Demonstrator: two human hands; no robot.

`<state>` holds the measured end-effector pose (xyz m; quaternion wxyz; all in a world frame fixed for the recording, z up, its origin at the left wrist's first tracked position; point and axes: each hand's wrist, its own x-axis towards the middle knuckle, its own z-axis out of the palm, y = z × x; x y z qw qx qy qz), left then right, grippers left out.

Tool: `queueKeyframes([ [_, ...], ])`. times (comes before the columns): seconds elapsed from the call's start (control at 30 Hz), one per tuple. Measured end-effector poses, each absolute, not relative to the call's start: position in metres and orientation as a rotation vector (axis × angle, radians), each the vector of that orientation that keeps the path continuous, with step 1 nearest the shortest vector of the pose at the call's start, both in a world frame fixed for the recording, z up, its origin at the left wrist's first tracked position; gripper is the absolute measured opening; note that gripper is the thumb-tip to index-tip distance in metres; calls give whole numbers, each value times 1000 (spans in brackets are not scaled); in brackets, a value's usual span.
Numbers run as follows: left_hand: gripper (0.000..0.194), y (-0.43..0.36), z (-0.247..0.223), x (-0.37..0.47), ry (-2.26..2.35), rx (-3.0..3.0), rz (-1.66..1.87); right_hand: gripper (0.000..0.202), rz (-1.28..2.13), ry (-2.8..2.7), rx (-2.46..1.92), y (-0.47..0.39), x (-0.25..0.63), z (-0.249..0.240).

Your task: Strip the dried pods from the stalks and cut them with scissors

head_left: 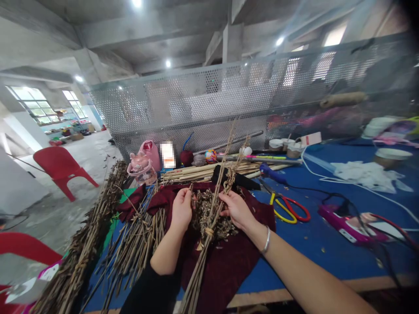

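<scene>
Head view: left hand point(181, 210) pinches dry, crumbly sprig point(191, 187); right hand point(238, 210) pinches slender, banded stalks point(214, 205).

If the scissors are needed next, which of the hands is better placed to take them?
Likely the right hand: the scissors lie just to its right, although its fingers are at the stems. The left hand is farther away, across the stems.
</scene>
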<state>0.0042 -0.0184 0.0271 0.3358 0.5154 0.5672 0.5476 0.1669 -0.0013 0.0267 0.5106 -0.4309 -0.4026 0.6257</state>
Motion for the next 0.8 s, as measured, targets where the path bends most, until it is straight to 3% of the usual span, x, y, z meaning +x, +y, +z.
queueKeyframes([
  [0.2,32,-21,35,-5,1589,1628,1243,19,1513,-970,-943,-3,167,29],
  [0.37,38,-42,62,-5,1106,1435,583,28,1572,-980,-858,-3,170,31],
  [0.43,39,-48,65,-5,943,1353,477,28,1580,-967,-851,-1,172,31],
  [0.63,44,-48,55,-1,946,1211,678,26,1644,-972,-853,-5,173,35],
  [0.8,43,-47,56,5,1065,1428,801,36,1655,-1237,-852,-10,171,37],
])
